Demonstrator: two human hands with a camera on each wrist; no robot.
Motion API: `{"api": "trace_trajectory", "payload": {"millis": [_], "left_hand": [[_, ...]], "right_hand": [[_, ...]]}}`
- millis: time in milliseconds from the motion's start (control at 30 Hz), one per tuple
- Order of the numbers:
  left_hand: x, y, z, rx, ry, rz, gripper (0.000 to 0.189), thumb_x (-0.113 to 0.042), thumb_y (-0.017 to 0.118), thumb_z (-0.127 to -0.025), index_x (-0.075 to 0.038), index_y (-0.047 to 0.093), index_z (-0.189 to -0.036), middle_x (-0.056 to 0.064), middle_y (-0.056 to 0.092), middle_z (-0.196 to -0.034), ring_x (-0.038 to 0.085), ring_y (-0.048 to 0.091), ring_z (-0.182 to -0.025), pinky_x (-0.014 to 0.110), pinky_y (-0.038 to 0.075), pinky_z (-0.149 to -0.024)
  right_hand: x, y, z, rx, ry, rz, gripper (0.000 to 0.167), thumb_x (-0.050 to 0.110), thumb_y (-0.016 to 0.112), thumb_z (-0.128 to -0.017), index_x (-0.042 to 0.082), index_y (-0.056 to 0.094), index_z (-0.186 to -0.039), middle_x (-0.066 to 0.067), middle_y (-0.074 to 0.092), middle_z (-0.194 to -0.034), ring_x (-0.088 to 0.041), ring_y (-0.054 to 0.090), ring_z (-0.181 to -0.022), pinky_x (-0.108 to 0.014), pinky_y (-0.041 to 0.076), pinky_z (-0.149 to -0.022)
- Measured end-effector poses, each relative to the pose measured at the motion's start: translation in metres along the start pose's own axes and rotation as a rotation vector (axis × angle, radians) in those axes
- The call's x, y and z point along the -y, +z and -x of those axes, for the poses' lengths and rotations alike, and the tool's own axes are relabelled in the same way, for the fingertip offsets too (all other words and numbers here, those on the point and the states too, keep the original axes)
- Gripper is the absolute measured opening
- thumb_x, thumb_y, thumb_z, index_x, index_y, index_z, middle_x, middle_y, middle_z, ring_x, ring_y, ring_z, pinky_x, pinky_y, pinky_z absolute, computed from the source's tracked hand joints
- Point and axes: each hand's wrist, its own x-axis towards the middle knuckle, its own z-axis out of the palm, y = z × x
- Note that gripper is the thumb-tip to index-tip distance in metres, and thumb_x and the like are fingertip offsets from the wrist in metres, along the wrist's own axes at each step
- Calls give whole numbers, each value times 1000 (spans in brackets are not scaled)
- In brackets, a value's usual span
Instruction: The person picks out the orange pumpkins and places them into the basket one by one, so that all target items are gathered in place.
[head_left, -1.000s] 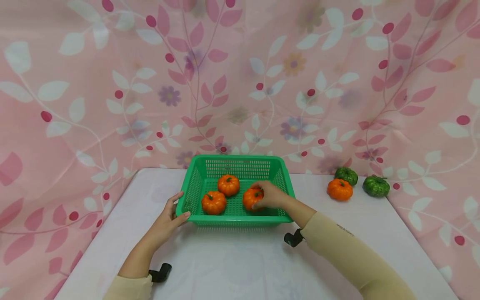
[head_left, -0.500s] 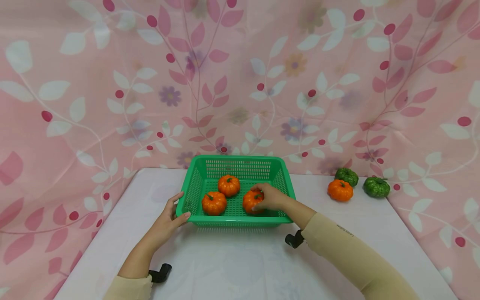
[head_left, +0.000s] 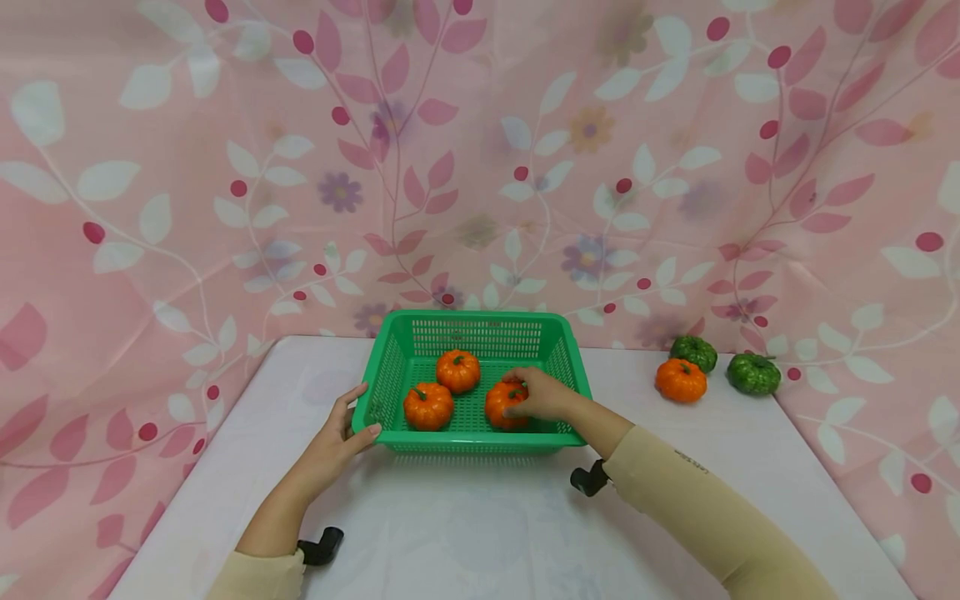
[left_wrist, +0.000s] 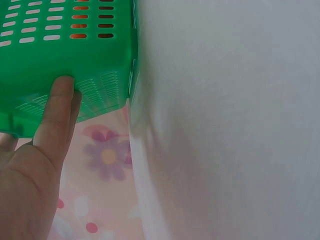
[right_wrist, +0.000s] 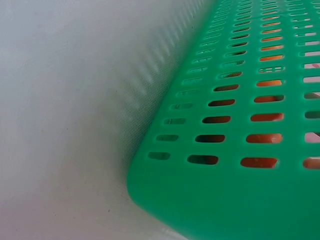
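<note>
A green plastic basket (head_left: 480, 437) with slotted walls stands on the table. The left hand (head_left: 330, 450) holds its front left corner, thumb at the front rim and fingertips on the left side; the left wrist view shows a digit against the basket's outer wall. Inside, the right hand (head_left: 546, 395) grips an orange toy pumpkin (head_left: 499, 407) at the right, thumb in front and fingers over its far side. Two more orange pumpkins, one at the front left (head_left: 428, 407) and one behind it (head_left: 458, 372), sit on the basket floor. In the right wrist view, the slotted wall hides the right hand's fingers.
On the table's right side lie another orange pumpkin (head_left: 681, 381) and two green ones, one behind it (head_left: 693, 353) and one farther right (head_left: 753, 374). A white cloth (head_left: 480, 517) covers the table. A pink floral curtain (head_left: 480, 167) hangs behind.
The right hand and the pumpkin it grips have barely shifted inside the basket. The left hand, the basket and the other pumpkins keep their places.
</note>
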Motion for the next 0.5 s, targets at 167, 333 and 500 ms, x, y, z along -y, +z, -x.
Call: {"api": "trace_trajectory", "payload": {"millis": [167,333,500], "left_hand": [[-1,0,0,1,-2,6,78,-21,60,-102,-22,8,-161,27,28,-156,36,49,-129,38,50,-100],[-1,0,1,4,0,9,78,-20,60,-102,-22,7,-161,27,27,-156,38,48,-130,38,50,-101],[-1,1,1,5,0,2,78,-20,60,-102,-21,7,-161,28,28,-155,38,48,-129,38,50,-101]], "right_hand": [[2,0,1,6,-4,-9,59,22,81,-86,2,56,-136,-16,57,-135,-32,51,-125,-48,43,-107],[3,0,2,11,-3,-7,59,22,81,-86,3,56,-136,-16,56,-136,-33,50,-126,-48,42,-107],[1,0,1,8,-1,1,58,22,82,-85,4,57,-135,-15,57,-135,-32,51,-126,-48,43,-107]]}}
